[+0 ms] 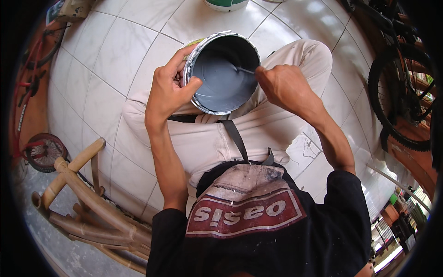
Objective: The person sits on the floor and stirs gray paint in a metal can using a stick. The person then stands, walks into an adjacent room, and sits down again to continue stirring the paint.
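We had the bucket (244,46) at our crossed legs (304,60), approx. mid tiled floor (115,60), well apart from its L edge w/ the red bike (44,150) & its R edge w/ the black-tyred bike (377,90). L hand's (167,90) fingers pinched the rim, thumb inside; R hand's (286,85) fingers were curled round a thin stick (245,70), grip partly hidden. Done: lid off, stick in. Grey paint (214,85) looked fairly even bar faint streaks, so prob. well along; amt. left, we couldn't tell.
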{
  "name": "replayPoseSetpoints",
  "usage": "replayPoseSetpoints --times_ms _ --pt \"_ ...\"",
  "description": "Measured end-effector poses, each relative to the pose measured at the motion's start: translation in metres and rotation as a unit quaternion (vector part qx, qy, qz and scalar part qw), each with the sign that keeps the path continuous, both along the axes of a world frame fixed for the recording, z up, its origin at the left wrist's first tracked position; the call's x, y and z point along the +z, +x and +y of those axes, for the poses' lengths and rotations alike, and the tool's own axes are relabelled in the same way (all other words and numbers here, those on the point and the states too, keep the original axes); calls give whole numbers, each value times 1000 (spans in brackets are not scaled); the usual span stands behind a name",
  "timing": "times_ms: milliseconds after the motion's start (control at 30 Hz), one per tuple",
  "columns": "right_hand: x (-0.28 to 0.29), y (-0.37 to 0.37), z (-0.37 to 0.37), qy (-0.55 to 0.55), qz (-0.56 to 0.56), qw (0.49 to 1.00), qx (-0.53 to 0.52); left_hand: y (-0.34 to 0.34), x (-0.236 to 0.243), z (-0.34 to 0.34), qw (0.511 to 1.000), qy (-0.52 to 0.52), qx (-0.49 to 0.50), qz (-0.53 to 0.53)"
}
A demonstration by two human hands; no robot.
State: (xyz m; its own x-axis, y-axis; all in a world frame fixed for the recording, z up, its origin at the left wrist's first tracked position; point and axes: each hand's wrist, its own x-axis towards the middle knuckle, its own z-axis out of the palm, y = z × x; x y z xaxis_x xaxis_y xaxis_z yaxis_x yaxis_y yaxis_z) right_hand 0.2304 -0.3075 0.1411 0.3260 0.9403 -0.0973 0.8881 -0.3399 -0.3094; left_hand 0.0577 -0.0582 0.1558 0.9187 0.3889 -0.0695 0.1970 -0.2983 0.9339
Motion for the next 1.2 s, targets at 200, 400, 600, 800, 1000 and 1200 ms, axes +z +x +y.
replayPoseSetpoints --times_ms 200,400,600,800,1000,1200 --pt "6 7 9 113 63 991 -45 -1 -3 1 1000 21 -6 -3" --pt "17 -20 -10 5 27 999 26 -1 -7 2 1000 21 -3 -9" --pt "22 -18 33 109 48 993 11 -3 -3 5 999 18 -17 31" --pt "15 -10 9 -12 -32 999 -6 -3 -12 5 1000 15 5 -20" --pt "14 -15 18 95 87 991 -22 -3 -8 3 1000 23 7 -8" --pt "8 -13 -3 62 117 991 -5 -4 -12 7 1000 21 11 -14"
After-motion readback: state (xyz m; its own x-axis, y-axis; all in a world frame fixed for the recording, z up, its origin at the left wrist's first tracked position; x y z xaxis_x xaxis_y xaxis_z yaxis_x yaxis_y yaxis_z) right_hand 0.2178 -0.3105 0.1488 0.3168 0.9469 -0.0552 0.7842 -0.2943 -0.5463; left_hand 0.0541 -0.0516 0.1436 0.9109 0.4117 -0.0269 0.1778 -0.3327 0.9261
